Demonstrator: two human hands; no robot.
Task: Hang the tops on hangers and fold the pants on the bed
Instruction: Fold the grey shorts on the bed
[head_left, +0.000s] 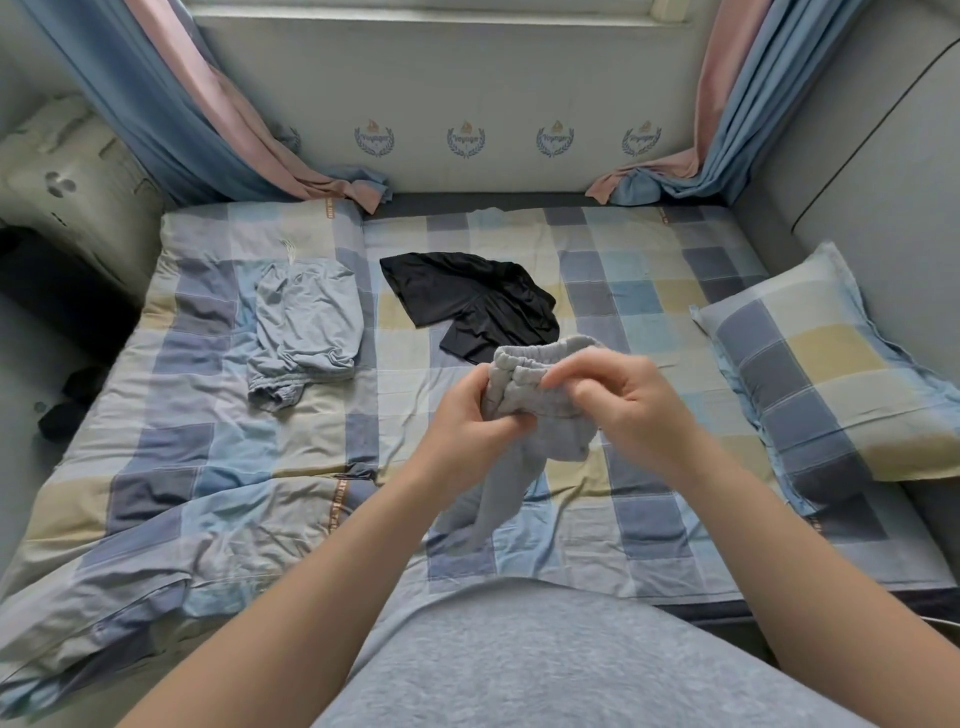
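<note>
Grey pants (540, 400) sit dead centre of the frame, held up over the bed (597, 545), and both hands are on them. The left hand (467, 423) has its fingers curled round the bunched waistband from below, and the right hand (623, 395) pinches the gathered elastic edge from the other side. It's a tight, close grip, with the hands nearly touching.

The trouble I'd watch for is that the waistband is scrunched into ridges and the rest hangs beneath in a twisted rope. Laid down like that, the fold would likely come out lumpy and crooked. The cloth looks like soft, limp jersey (the kind that slides), so a loosened pinch could drop the lot in a heap.

Just beyond the hands lies a black garment (467, 296), smooth, faintly shiny and spread in loose pleats. To its left is a pale blue garment (306, 322), rumpled, with a gathered hem. A checked duvet (182, 467) fills the lower left, creased all over. A plump matching pillow (826, 374) lies at the right edge.
</note>
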